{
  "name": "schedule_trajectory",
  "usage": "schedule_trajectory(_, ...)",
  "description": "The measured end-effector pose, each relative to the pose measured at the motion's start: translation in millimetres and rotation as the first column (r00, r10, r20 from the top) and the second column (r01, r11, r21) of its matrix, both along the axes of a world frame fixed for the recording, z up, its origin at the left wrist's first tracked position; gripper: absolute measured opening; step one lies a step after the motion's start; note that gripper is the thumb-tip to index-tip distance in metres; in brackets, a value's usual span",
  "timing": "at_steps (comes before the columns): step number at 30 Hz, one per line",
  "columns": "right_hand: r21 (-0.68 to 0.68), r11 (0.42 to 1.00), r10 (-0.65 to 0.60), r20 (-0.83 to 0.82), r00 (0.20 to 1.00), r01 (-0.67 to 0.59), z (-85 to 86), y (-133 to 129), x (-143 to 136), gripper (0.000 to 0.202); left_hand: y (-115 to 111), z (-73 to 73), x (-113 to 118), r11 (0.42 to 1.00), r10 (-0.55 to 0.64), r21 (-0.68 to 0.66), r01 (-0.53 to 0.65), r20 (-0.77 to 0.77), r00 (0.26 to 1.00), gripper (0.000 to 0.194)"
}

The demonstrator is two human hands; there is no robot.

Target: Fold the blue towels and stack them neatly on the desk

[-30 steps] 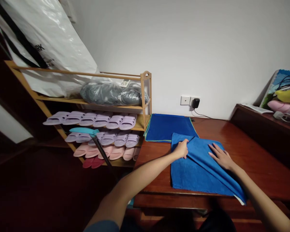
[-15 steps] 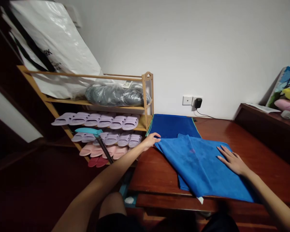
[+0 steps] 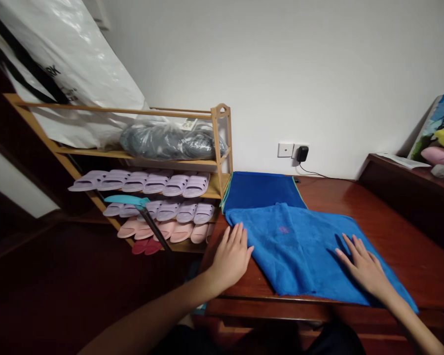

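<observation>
Both your hands are at the blue cloth [image 3: 299, 246], low and right of center in the frame!

Your left hand [image 3: 231, 259] is at the cloth's left edge, fingers close together, the thumb slightly out; your right hand [image 3: 366, 268] is over its right part, fingers a little apart, and neither pinches any fabric. Whether the right palm presses down, you can't tell from here. The cloth lies on the red-brown surface [image 3: 333, 197], its upper edge overlapping the darker blue cloth [image 3: 262, 190], while the rack [image 3: 216, 133] of slippers [image 3: 175, 185] fills the left of the frame.
</observation>
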State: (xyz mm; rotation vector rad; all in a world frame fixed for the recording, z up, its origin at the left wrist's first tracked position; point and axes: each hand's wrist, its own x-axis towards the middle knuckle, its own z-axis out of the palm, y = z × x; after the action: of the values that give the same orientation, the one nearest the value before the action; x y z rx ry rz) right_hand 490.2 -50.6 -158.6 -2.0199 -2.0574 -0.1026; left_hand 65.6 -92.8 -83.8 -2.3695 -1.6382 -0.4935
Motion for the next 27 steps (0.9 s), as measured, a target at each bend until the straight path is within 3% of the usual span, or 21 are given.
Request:
schedule_trajectory(2, 0.004, 0.999, 0.049, 0.035, 0.998, -0.049, -1.3, -14, -5, 0.077, -9, -8.3, -3, 0.999, 0.017, -0.039, -0.019, -0.048, 0.999, 0.046)
schedule_trajectory(5, -0.006, 0.998, 0.068, 0.064, 0.996, -0.068, 0.6, -22, -2, 0.078, -5, -11.3, -14, 0.999, -0.007, -0.048, 0.004, -0.057, 0.998, 0.043)
schedule_trajectory(16, -0.046, 0.986, 0.165, 0.051, 0.985, -0.163, -5.3, -10, 50, 0.079, 10, 10.7, -30, 0.996, -0.082, 0.018, 0.084, -0.094, 0.992, 0.029)
schedule_trajectory(22, -0.078, 0.977, 0.203, 0.050, 0.978, -0.198, -11.0, -3, 97, 0.076, -6, 19.7, -3, 0.999, -0.045, -0.019, 0.044, -0.081, 0.996, 0.037)
schedule_trajectory(27, -0.037, 0.980, 0.193, -0.022, 0.981, -0.194, -10.8, -1, 120, 0.074, -30, 11.7, 23, 0.934, -0.287, -0.217, 0.284, 0.019, 0.958, 0.062)
